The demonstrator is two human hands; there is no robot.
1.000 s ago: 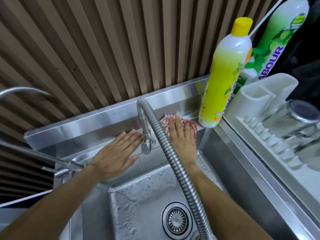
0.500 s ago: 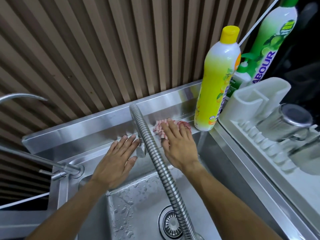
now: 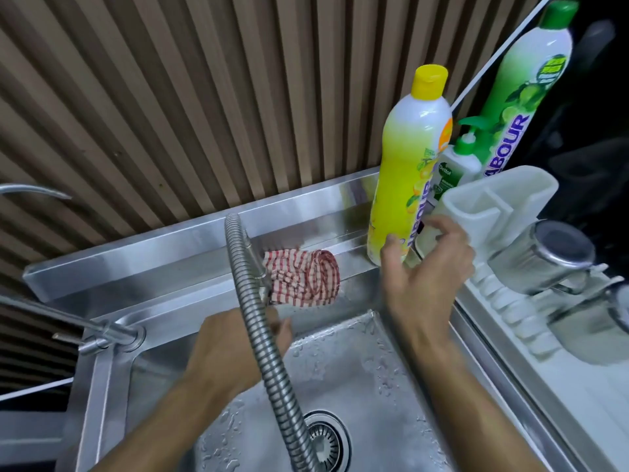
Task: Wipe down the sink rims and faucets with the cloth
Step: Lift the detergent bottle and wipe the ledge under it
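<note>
A red-and-white checked cloth (image 3: 303,277) lies bunched on the steel sink's back rim (image 3: 170,267), just right of the flexible hose faucet (image 3: 269,352). My right hand (image 3: 422,277) hovers above the rim to the right of the cloth. Its fingers are spread and loosely curved beside the base of the yellow bottle (image 3: 405,172), and it holds nothing. My left hand (image 3: 228,345) sits at the basin's back edge under the cloth, with its fingers hidden behind the hose and blurred. A second faucet (image 3: 112,332) stands at the left.
A green bottle (image 3: 520,90) and a small pump bottle (image 3: 452,165) stand behind the yellow one. A white dish rack (image 3: 493,206) with a steel cup (image 3: 544,257) fills the right side. The wet basin has a drain (image 3: 326,444). A ribbed wall panel backs the sink.
My right hand lifted off the cloth and moved right toward the yellow bottle. My left hand left the rim and drew back to the basin edge. The cloth now lies uncovered.
</note>
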